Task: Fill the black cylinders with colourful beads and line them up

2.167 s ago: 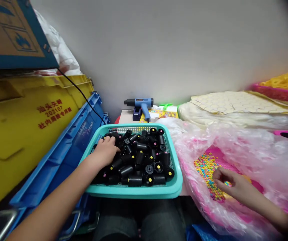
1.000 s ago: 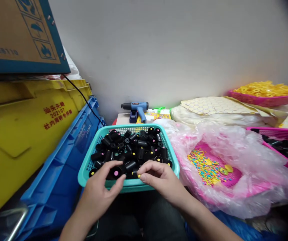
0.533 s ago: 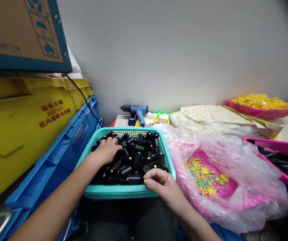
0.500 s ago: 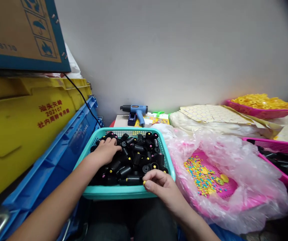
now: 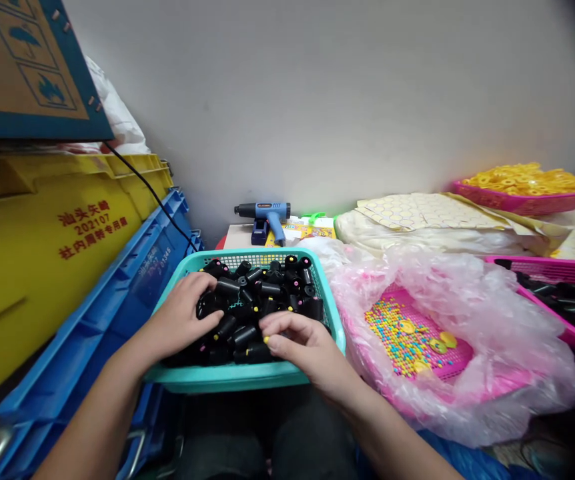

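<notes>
Fingers of our left hand (image 5: 198,291) lie spread over black plastic cylinders (image 5: 269,289) in a turquoise basket (image 5: 232,378), and we cannot tell if they clamp one. Fingers of our right hand (image 5: 287,327) are pinched together on a small yellow piece (image 5: 266,339). One cylinder (image 5: 244,335) lies between both hands, its long axis tilted, nearer to the right hand. A pink mesh tray (image 5: 455,360) with coloured beads (image 5: 397,337) sits at 3 o'clock from the basket.
</notes>
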`<state>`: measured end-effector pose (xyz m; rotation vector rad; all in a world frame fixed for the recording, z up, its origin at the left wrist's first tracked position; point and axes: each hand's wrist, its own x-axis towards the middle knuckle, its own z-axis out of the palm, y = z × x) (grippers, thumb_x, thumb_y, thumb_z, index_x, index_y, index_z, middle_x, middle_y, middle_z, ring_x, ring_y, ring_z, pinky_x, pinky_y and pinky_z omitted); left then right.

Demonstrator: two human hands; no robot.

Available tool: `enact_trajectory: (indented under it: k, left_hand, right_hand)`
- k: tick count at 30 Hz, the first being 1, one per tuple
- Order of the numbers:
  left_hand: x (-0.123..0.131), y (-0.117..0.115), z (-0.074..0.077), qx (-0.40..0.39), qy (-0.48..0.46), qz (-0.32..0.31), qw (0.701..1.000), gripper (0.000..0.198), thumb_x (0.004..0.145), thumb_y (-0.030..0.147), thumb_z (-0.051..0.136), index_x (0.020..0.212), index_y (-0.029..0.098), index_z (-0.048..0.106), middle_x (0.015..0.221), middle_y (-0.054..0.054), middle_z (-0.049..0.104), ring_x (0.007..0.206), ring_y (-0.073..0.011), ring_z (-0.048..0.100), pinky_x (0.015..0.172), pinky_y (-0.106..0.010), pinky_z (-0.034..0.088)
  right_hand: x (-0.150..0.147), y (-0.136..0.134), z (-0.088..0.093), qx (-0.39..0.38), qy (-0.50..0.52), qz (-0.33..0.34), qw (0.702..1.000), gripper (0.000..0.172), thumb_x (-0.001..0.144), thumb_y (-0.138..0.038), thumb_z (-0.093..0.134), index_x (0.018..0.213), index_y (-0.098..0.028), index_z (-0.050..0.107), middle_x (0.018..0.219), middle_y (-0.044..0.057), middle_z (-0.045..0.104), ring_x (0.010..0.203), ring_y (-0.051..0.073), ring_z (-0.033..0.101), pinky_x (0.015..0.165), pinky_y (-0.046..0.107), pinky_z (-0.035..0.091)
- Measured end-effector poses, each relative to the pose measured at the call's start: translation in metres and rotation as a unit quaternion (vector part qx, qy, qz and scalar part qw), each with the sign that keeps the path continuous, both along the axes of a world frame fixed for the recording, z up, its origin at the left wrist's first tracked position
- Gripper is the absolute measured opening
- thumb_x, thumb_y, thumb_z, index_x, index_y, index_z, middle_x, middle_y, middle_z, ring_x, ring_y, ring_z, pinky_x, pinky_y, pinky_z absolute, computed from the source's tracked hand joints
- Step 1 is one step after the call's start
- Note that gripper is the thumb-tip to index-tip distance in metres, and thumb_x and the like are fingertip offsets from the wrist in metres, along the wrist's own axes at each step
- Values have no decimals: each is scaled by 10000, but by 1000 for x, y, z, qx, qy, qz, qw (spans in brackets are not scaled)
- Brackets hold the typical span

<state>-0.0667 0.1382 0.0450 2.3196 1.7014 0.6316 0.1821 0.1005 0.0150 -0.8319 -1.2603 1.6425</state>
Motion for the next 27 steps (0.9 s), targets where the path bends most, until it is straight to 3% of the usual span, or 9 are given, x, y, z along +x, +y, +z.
enact_trajectory:
  k: [3,6,10,16,20,23,27]
  left_hand:
    - [10,-7,-4,-72,-65,-36,995,290,755,326,533,1023,216,526,1027,-50,604,960,-240,576,861,-383,488]
    - [20,-9,-6,-118,-106,-45,986,145,784,272,476,917,219,502,922,-14,608,803,-191,589,722,-315,510]
    - [26,-8,-8,-83,-133,-54,986,142,801,266,488,930,212,518,974,-30,625,879,-208,601,802,-350,512]
    - [28,-17,-21,31,-119,-91,988,272,926,299,459,1182,241,529,1205,-64,630,1146,-237,575,1023,-428,441]
    - [30,-27,-29,147,-80,-112,979,393,951,209,409,1342,243,385,1311,-98,568,1227,-221,541,1050,-427,441]
    - [33,-35,-27,152,-121,-99,976,505,920,201,487,1393,243,314,1242,-90,601,1137,-193,604,969,-360,514]
    - [40,-51,-18,139,-155,-82,975,360,886,225,566,1236,264,489,1127,-35,656,1022,-174,653,901,-306,549]
  right_hand:
    - [-22,15,1,54,-26,-28,998,170,695,-356,773,794,-227,722,1357,56,529,1264,255,480,1014,374,391]
    - [-41,31,-4,64,-38,-45,996,160,705,-338,752,788,-205,723,1203,74,639,1168,255,558,1021,396,386]
    - [-53,41,-11,-2,19,-73,997,220,688,-355,761,824,-186,721,893,32,709,914,207,631,906,362,460]
    - [-36,32,-2,-32,74,-69,994,273,683,-380,797,881,-200,742,967,26,705,904,169,626,878,322,476]
    - [-20,25,12,63,-12,-79,995,188,728,-360,764,840,-212,735,918,12,696,898,176,617,859,321,474]
    - [-18,18,20,149,-63,-71,984,108,760,-319,728,793,-216,736,931,20,683,949,183,613,883,316,468]
    - [-20,6,26,189,-93,-70,975,71,784,-274,696,800,-224,744,963,35,655,951,174,608,824,294,489]
